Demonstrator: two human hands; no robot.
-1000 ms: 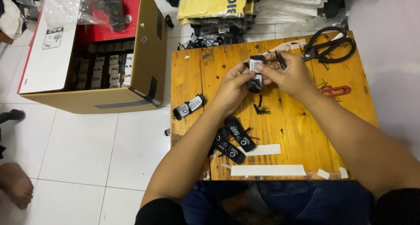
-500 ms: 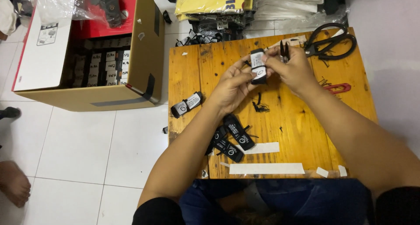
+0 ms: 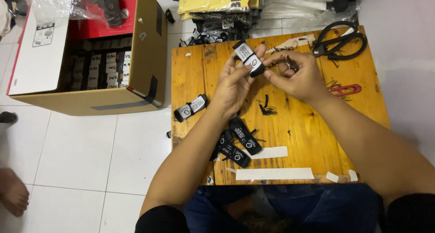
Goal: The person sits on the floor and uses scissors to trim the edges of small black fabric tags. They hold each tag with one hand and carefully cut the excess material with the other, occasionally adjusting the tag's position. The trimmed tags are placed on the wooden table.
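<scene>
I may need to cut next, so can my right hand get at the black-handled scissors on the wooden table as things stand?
Probably yes: black-handled scissors lie uncovered just beyond the right hand, though its fingers pinch a black-and-white label.

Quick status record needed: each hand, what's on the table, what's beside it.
left hand: holds small black folded item with white label, raised above the table
right hand: fingertips at the same item's right end
wooden table: black scissors at far right corner; one labelled black item near left edge; cluster of black items near front; white paper strips
cardboard box: on floor at left, open, rows of labelled items inside
</scene>
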